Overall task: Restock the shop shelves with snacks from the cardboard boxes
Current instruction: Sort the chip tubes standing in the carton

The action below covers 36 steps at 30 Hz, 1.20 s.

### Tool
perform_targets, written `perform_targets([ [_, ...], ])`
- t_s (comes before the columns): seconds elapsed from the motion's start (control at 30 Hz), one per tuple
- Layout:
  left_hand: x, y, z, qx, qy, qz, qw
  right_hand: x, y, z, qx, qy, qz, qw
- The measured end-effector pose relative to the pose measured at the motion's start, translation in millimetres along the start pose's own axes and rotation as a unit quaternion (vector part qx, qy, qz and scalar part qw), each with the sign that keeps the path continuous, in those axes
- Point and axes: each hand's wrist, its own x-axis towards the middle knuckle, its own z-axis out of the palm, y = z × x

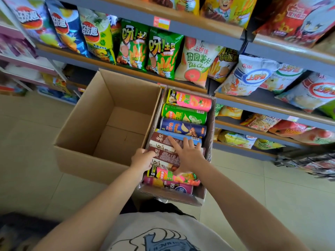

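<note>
A narrow cardboard box [210, 140] on the floor holds several snack tubes lying on their sides: pink [190, 100], green [183, 114], dark blue [183, 127] and, nearer me, brown tubes [163, 151]. My left hand [142, 159] grips the left end of the brown tubes at the box's edge. My right hand [186, 153] lies on top of the brown tubes with fingers spread and straight, the index finger pointing up the box. More pink [174, 176] and purple [168, 183] tubes sit at the near end.
A large empty cardboard box [87, 113] stands open to the left, touching the narrow one. Shelves [199, 28] packed with chip bags run across the back and right. Tiled floor [253, 187] lies bare to the right of the boxes.
</note>
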Motion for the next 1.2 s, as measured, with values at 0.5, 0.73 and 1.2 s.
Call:
perform_targets([
  [0.5, -35.8, 21.5, 34.6, -0.183, -0.181, -0.083, 0.963, -0.1, 29.9, -5.9, 0.531, -0.051, 0.096, 0.841],
  [0.73, -29.7, 32.9, 59.9, -0.157, -0.207, -0.087, 0.962, -1.1, 14.3, 4.5, 0.775, -0.008, 0.093, 0.625],
  [1.2, -184.3, 287.0, -6.9, -0.069, -0.182, 0.461, 0.866, -107.8, 40.7, -270.7, 0.687, 0.372, -0.186, 0.595],
])
